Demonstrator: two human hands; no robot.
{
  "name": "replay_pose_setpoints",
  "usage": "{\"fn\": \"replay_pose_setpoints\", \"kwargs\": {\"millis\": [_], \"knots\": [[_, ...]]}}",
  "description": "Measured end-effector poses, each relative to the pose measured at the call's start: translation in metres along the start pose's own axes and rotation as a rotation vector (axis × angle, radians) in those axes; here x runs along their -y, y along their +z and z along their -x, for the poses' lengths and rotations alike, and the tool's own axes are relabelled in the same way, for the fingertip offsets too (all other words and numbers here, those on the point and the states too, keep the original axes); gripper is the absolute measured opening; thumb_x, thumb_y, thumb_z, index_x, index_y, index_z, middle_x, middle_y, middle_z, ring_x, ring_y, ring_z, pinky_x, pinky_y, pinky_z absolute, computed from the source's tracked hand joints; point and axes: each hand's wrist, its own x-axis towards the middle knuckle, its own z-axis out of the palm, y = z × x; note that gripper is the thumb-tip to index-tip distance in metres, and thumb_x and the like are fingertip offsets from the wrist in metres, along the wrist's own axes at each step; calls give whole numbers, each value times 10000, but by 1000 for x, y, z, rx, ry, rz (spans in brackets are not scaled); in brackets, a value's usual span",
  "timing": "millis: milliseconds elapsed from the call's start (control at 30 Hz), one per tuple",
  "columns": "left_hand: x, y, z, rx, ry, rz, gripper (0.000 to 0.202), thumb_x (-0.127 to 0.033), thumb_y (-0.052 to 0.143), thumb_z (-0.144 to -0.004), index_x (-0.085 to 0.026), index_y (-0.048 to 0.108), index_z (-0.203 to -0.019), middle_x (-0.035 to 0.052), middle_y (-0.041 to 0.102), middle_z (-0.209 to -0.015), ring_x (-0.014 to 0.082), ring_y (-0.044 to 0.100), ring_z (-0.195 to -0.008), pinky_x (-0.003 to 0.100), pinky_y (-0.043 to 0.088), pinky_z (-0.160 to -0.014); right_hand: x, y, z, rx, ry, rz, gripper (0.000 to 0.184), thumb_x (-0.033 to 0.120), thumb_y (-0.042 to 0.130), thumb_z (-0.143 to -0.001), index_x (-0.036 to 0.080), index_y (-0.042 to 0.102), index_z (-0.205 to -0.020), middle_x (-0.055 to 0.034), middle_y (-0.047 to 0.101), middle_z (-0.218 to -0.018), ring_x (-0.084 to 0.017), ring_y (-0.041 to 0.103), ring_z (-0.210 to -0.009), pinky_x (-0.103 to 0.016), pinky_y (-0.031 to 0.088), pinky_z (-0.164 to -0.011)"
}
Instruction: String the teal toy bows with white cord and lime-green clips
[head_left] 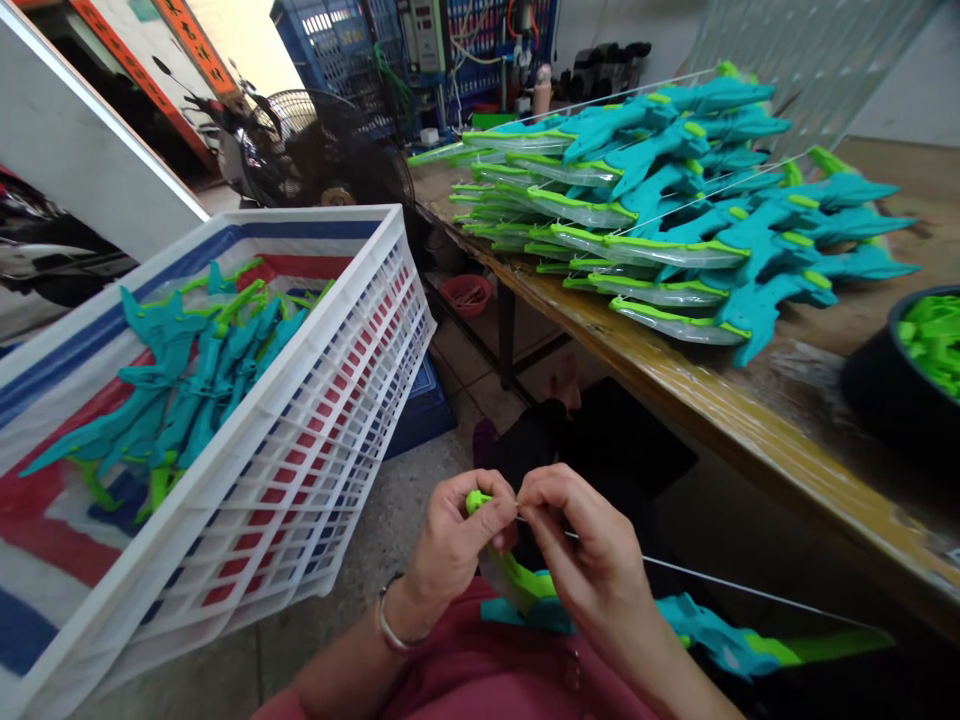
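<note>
My left hand (pixel 459 535) pinches the lime-green tip of a teal and green toy bow (pixel 697 628) that lies across my lap. My right hand (pixel 581 545) is closed beside it, its fingertips pinching a thin white string (pixel 720 583) that runs off to the right along the bow. The two hands meet fingertip to fingertip over the green tip. A bracelet sits on my left wrist.
A white lattice crate (pixel 322 400) at left holds several teal bows (pixel 187 375) on striped lining. The wooden table (pixel 720 400) at right carries a pile of strung bows (pixel 675 210) and a black tub of green parts (pixel 919 360). A fan (pixel 322 150) stands behind.
</note>
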Motion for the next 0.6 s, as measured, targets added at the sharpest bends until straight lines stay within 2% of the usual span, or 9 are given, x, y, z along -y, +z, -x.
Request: {"fn": "replay_pose_setpoints", "kwargs": {"millis": [67,133,233,433,533,600], "knots": [[-1,1,-1,-1,-12,-14,265,-353,748,-916,-158,648,-765,-34,537,-599,82,485,-525,204,370,-523,-2,2,3,-42,102,-36,119,111,561,-1018,224,566,-979,16,607,-867,-103,600,-728,-213,488,-653],[-2,0,-1,10,-21,-30,268,-360,730,-930,-159,642,-776,-38,524,-592,84,480,-524,207,369,-523,-3,3,5,-57,123,-55,112,121,581,-1013,226,572,-977,23,610,-860,-97,607,-720,-202,492,-647],[-3,-2,-1,36,-14,-53,288,-376,698,-951,-158,629,-776,-33,523,-600,87,475,-535,215,368,-538,-3,3,3,-41,20,17,138,92,578,-1006,205,591,-928,2,607,-866,-111,601,-768,-220,490,-684],[-2,-4,0,43,-13,-48,323,-404,696,-949,-160,620,-751,-25,515,-621,96,473,-553,225,370,-547,-6,7,4,-22,-151,166,205,-5,556,-973,169,613,-1067,-66,631,-939,-162,588,-853,-283,510,-742],[0,-2,-1,18,-16,3,312,-391,727,-927,-162,618,-746,-32,502,-634,85,462,-542,217,366,-533,-8,10,7,-64,-182,220,178,-1,556,-966,170,588,-1003,-60,615,-888,-167,573,-809,-287,490,-708],[0,-1,-2,2,-15,24,335,-409,758,-899,-162,605,-731,-37,497,-633,81,453,-529,213,366,-521,-8,12,7,-82,-151,213,170,16,542,-976,183,577,-967,-47,608,-864,-164,578,-786,-282,482,-691]]}}
